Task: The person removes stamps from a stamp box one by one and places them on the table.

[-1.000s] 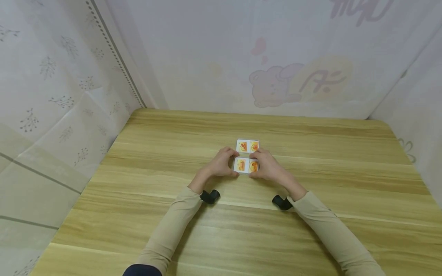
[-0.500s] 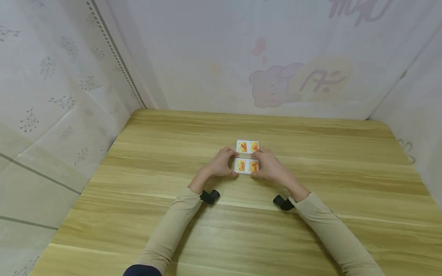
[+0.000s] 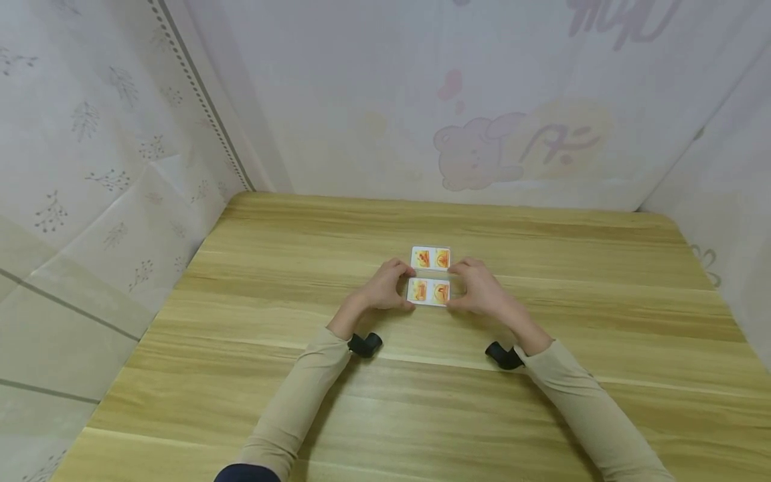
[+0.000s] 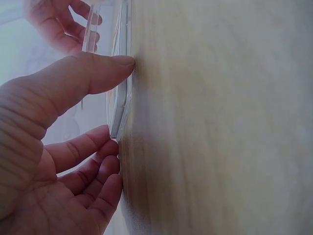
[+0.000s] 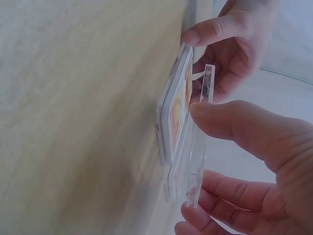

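A flat clear plastic case (image 5: pixel 160 115) lies on the table, holding printed cards in two side-by-side sections. The far cards (image 3: pixel 423 258) and the near cards (image 3: pixel 419 290) show orange pictures on white. My left hand (image 3: pixel 381 288) grips the case by its left end, thumb at the near edge and fingers at the far one. Between the thumb and fingers of my right hand (image 3: pixel 482 291) is a clear plastic lid (image 5: pixel 197 159), held at its right end. In both wrist views the lid stands apart from the cards, above them. Its outline is hard to see in the head view.
The wood-grain table (image 3: pixel 385 422) runs out on all sides of the case. Pale printed curtains (image 3: pixel 337 100) hang behind and beside it. A black wrist device (image 3: pixel 365 345) sits at the left cuff, and another device (image 3: pixel 504 355) at the right.
My right hand has shifted a little to the right, away from the cards, uncovering their right edge. The left hand stays in place at the case.
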`<control>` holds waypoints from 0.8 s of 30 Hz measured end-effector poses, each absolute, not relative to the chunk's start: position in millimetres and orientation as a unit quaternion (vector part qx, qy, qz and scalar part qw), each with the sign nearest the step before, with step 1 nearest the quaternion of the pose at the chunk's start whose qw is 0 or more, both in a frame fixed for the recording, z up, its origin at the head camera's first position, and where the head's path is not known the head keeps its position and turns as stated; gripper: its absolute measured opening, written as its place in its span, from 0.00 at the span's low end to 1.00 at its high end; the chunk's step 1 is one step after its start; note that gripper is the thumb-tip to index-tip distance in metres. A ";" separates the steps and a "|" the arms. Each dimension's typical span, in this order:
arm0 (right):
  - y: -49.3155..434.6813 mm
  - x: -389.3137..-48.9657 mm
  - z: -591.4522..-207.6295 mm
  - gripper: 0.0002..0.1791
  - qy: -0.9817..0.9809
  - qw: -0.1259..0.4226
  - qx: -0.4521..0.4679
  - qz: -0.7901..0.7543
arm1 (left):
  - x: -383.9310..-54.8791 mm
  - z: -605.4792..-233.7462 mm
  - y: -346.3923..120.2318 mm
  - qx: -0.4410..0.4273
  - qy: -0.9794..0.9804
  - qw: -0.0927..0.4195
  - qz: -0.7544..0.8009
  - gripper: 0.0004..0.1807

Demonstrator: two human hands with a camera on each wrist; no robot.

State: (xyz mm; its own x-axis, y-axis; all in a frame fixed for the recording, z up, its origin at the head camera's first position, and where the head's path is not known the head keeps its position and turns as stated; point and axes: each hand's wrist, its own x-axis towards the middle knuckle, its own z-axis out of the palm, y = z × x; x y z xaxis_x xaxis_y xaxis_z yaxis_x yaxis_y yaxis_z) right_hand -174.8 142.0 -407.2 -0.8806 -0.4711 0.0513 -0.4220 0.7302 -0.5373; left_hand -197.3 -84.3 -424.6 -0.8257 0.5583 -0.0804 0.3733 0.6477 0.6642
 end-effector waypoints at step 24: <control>167.7 -168.4 -401.7 0.34 0.935 0.022 -0.246 -0.253 | -197.7 -425.2 -86.3 0.264 0.896 0.139 0.329 0.31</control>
State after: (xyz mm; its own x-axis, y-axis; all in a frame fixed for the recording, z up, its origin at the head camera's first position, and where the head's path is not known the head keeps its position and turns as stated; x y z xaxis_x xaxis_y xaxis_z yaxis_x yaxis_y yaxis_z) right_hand -168.4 167.7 -401.7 -0.8784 -0.4707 0.0833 -0.4484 0.7509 -0.4849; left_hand -197.7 -86.3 -425.2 -0.8220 0.5645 -0.0752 0.3816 0.6440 0.6631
